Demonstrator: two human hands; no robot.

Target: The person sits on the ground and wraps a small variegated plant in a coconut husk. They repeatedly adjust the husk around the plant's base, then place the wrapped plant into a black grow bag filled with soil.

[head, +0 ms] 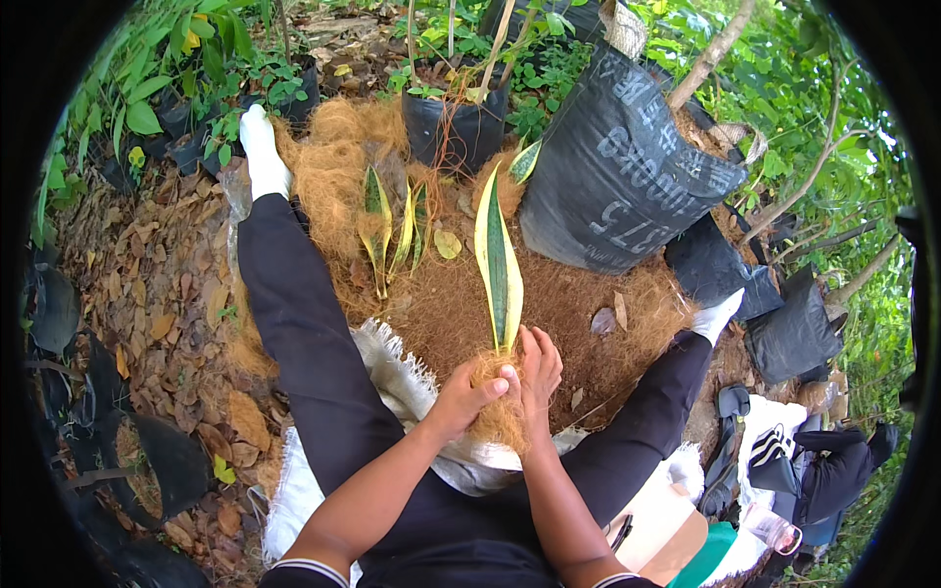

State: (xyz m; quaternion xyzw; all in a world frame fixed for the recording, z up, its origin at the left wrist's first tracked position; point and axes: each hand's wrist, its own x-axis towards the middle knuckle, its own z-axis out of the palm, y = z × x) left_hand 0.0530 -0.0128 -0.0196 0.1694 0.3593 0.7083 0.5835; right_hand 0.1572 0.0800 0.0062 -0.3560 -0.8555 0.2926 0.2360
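Between my hands stands a snake plant leaf (500,272), dark green with yellow edges, its base wrapped in a bundle of brown coconut fibre (500,422). My left hand (464,400) is closed around the left side of the bundle, thumb across its front. On the right side, my right hand (539,367) presses the fibre with its thumb, the fingers bent behind the leaf base. More variegated snake plant leaves (378,220) lie on the ground beyond, beside a large heap of loose coconut fibre (327,158). Another leaf (525,162) rests near a fibre clump (501,187).
A large black grow bag (625,162) bearing print leans at the upper right, near smaller black planting bags (790,323). My outstretched legs flank brown soil (581,316). Dry leaves (162,294) cover the left ground. A clear bottle (770,528) lies at the lower right.
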